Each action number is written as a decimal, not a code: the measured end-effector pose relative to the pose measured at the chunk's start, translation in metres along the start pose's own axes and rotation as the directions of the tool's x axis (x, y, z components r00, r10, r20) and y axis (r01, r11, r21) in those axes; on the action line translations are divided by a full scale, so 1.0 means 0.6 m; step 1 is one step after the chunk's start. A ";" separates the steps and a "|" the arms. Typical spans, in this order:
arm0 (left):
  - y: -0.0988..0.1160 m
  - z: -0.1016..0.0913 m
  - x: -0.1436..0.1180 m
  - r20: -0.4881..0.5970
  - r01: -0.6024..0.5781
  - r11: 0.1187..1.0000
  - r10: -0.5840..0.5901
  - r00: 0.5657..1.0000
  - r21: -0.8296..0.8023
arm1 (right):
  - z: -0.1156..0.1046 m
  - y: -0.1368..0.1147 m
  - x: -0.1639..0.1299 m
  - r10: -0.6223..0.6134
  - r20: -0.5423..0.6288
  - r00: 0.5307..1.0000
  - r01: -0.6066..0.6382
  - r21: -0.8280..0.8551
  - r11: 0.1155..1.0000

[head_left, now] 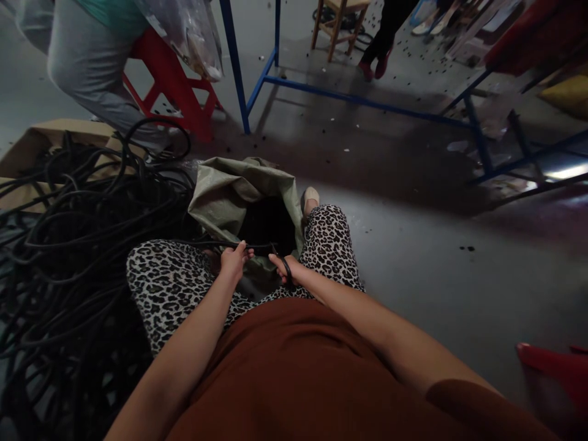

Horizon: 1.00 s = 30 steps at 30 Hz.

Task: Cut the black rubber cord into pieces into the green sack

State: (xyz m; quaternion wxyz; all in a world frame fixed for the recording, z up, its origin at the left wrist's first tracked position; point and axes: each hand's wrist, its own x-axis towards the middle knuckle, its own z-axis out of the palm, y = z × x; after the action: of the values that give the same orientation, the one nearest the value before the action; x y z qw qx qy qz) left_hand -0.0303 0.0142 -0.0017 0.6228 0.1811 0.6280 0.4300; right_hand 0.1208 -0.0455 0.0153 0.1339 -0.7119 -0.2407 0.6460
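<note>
Between my knees stands a greenish woven sack (215, 205), its mouth wide and its inside dark. My left hand (233, 260) is closed on a thin black rubber strip (261, 246), which stretches across the sack's near edge. A pair of scissors (288, 271) with black handles is in my right hand (283, 267), the loop around my fingers. Its small blades point up at the strip's right end; whether they touch it I cannot tell. To the left lies a big tangled heap of black rubber strips (68, 245).
A cardboard box (59, 130) sits behind the heap. Nearby, a person in grey trousers (92, 67) is by a red plastic stool (169, 79). A blue metal frame (349, 97) crosses ahead, with a wooden stool (337, 27) beyond. Something red (551, 367) stands at lower right.
</note>
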 end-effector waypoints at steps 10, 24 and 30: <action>0.009 0.002 -0.003 -0.002 0.000 1.000 0.000 1.000 -0.026 | -0.002 0.002 -0.002 -0.015 -0.025 1.000 0.018 0.136 0.990; 0.011 0.003 0.000 0.000 -0.070 0.992 0.070 0.998 -0.102 | -0.002 0.002 -0.003 0.076 0.182 0.980 -0.094 0.091 0.991; 0.011 0.005 -0.004 0.009 -0.068 0.992 0.070 0.998 -0.108 | -0.002 -0.005 -0.012 0.085 0.185 0.979 -0.098 0.065 0.993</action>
State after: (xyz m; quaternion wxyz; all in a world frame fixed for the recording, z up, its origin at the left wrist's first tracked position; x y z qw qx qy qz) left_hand -0.0293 0.0172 0.0050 0.6205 0.1717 0.5933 0.4832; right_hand 0.1210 -0.0464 0.0233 0.1076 -0.6548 -0.1949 0.7223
